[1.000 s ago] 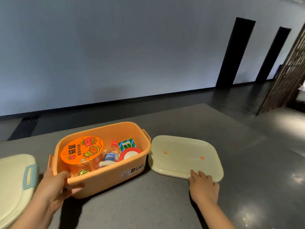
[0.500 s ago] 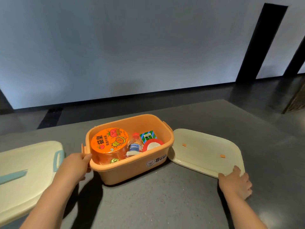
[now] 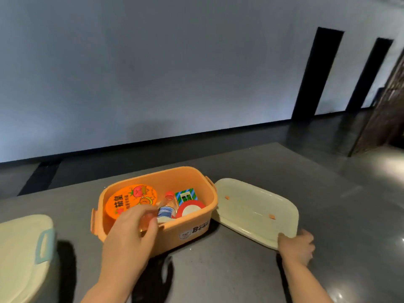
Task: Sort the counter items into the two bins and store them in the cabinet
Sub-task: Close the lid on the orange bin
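An open orange plastic bin (image 3: 157, 215) with rounded corners and a "Bear" sticker stands on the dark grey counter (image 3: 218, 270); inside it lie a round orange-lidded noodle bowl (image 3: 129, 199), a small clear water bottle (image 3: 168, 207) with a red cap, a green-and-blue striped carton (image 3: 186, 194) and a red-rimmed round container (image 3: 189, 209). The left hand (image 3: 133, 230) hovers over the bin's near rim, fingers loosely curled above the bowl and bottle; whether it touches anything cannot be told. Just right of the bin lies its cream plastic lid (image 3: 255, 208), underside up; the right hand (image 3: 296, 246) grips the lid's near right corner, fingers curled over the edge. The two hands are well apart. At the far left sits a second cream lid (image 3: 19, 254) with a pale blue handle.
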Demonstrator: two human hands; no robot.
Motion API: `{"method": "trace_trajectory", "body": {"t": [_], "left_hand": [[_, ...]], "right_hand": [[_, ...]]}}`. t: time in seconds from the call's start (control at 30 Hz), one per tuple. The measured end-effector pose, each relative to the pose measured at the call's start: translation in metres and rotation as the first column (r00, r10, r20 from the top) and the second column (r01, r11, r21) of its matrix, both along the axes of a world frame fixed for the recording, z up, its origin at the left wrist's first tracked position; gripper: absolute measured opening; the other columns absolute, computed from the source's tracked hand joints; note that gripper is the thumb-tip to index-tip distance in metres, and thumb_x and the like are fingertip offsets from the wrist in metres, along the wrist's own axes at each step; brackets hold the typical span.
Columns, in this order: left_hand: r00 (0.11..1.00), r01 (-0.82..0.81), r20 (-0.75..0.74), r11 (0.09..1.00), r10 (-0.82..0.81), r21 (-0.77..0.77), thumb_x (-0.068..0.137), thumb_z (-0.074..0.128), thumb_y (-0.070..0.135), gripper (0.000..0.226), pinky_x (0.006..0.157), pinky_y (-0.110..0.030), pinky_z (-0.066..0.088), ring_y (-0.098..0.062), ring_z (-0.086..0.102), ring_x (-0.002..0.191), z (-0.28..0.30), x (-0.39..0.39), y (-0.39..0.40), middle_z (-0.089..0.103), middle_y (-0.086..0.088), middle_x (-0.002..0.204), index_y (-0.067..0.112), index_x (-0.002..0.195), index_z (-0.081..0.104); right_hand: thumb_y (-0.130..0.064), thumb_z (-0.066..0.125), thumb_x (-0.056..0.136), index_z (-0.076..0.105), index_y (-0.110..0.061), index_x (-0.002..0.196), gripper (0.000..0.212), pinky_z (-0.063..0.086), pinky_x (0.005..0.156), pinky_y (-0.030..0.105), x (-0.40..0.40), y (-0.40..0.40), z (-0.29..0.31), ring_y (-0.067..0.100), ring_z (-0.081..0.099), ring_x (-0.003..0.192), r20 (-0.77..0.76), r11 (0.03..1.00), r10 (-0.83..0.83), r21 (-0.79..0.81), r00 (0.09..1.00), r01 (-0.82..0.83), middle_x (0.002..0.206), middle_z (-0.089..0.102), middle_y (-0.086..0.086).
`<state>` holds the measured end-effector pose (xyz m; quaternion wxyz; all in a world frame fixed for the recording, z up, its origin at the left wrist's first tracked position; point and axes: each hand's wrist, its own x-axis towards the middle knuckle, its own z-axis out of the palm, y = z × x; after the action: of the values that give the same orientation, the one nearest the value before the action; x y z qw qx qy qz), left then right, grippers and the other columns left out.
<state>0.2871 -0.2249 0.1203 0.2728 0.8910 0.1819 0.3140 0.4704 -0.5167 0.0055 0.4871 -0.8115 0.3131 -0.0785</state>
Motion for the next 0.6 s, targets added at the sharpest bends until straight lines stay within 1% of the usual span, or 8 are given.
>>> {"method": "trace_trajectory", "body": {"t": [0.1, 0.17, 0.23, 0.3, 0.37, 0.47, 0.53, 0.6], "left_hand": [[0.977, 0.191, -0.091, 0.980, -0.195, -0.049, 0.080, 0.070, 0.016, 0.030, 0.078, -0.022, 0.040, 0.000, 0.053, 0.095, -0.010, 0.011, -0.037, 0.058, 0.030, 0.095, 0.043, 0.090, 0.061], [0.954, 0.249, -0.146, 0.964, -0.261, -0.096, 0.077, 0.073, 0.016, 0.036, 0.075, -0.013, 0.038, 0.006, 0.054, 0.093, -0.020, 0.021, -0.054, 0.055, 0.038, 0.092, 0.049, 0.084, 0.059], [0.936, 0.285, -0.174, 0.949, -0.305, -0.135, 0.075, 0.074, 0.021, 0.034, 0.071, -0.009, 0.038, 0.009, 0.055, 0.091, -0.029, 0.032, -0.066, 0.054, 0.041, 0.090, 0.051, 0.081, 0.059], [0.914, 0.329, -0.192, 0.929, -0.358, -0.170, 0.077, 0.072, 0.024, 0.029, 0.073, -0.008, 0.038, 0.011, 0.055, 0.094, -0.036, 0.043, -0.076, 0.055, 0.040, 0.091, 0.050, 0.081, 0.060], [0.896, 0.366, -0.194, 0.912, -0.399, -0.188, 0.079, 0.071, 0.023, 0.028, 0.078, -0.009, 0.038, 0.012, 0.054, 0.097, -0.040, 0.055, -0.086, 0.058, 0.036, 0.092, 0.049, 0.081, 0.061], [0.883, 0.405, -0.158, 0.888, -0.441, -0.218, 0.080, 0.070, 0.018, 0.029, 0.083, -0.017, 0.042, 0.008, 0.056, 0.097, -0.043, 0.073, -0.098, 0.062, 0.029, 0.095, 0.046, 0.083, 0.063], [0.880, 0.422, -0.133, 0.879, -0.456, -0.221, 0.080, 0.069, 0.016, 0.027, 0.084, -0.022, 0.044, 0.007, 0.056, 0.095, -0.042, 0.086, -0.101, 0.064, 0.025, 0.094, 0.042, 0.085, 0.065], [0.876, 0.430, -0.117, 0.867, -0.468, -0.250, 0.083, 0.067, 0.017, 0.024, 0.084, -0.026, 0.047, 0.004, 0.057, 0.095, -0.039, 0.099, -0.099, 0.065, 0.023, 0.093, 0.040, 0.088, 0.066]], "right_hand": [[-0.015, 0.058, 0.090, 0.046, 0.000, 0.131, 0.045, 0.043, 0.093, 0.047, 0.005, -0.009, 0.000, 0.044, 0.048, 0.118, -0.043, 0.995, 0.065, -0.077, 0.997, -0.068, 0.130, 0.049, 0.027], [-0.017, 0.052, 0.093, 0.056, -0.002, 0.119, 0.030, 0.046, 0.083, 0.040, 0.007, -0.018, -0.004, 0.040, 0.056, 0.108, -0.079, 0.982, 0.123, -0.136, 0.989, -0.133, 0.122, 0.056, 0.022], [-0.018, 0.049, 0.092, 0.061, -0.006, 0.109, 0.023, 0.044, 0.075, 0.034, 0.011, -0.024, -0.007, 0.036, 0.059, 0.101, -0.126, 0.970, 0.143, -0.180, 0.982, -0.165, 0.114, 0.060, 0.017], [-0.012, 0.046, 0.090, 0.061, -0.006, 0.099, 0.019, 0.045, 0.071, 0.032, 0.014, -0.028, -0.006, 0.034, 0.060, 0.093, -0.140, 0.973, 0.129, -0.175, 0.982, -0.153, 0.105, 0.063, 0.014], [-0.011, 0.044, 0.089, 0.059, -0.006, 0.094, 0.017, 0.047, 0.070, 0.032, 0.014, -0.033, -0.005, 0.031, 0.058, 0.086, -0.093, 0.985, 0.096, -0.136, 0.991, -0.108, 0.097, 0.065, 0.012], [-0.014, 0.045, 0.092, 0.055, -0.010, 0.102, 0.015, 0.049, 0.076, 0.036, 0.010, -0.047, -0.002, 0.031, 0.057, 0.088, 0.054, 1.000, -0.005, -0.001, 0.999, 0.005, 0.096, 0.064, 0.011], [-0.016, 0.046, 0.093, 0.055, -0.012, 0.109, 0.019, 0.049, 0.081, 0.037, 0.007, -0.058, 0.003, 0.029, 0.057, 0.091, 0.149, 0.990, -0.105, 0.109, 0.983, 0.090, 0.097, 0.063, 0.009], [-0.017, 0.047, 0.094, 0.056, -0.016, 0.109, 0.018, 0.045, 0.079, 0.033, 0.003, -0.068, 0.012, 0.024, 0.055, 0.089, 0.249, 0.970, -0.198, 0.189, 0.948, 0.153, 0.096, 0.061, 0.004]]}}
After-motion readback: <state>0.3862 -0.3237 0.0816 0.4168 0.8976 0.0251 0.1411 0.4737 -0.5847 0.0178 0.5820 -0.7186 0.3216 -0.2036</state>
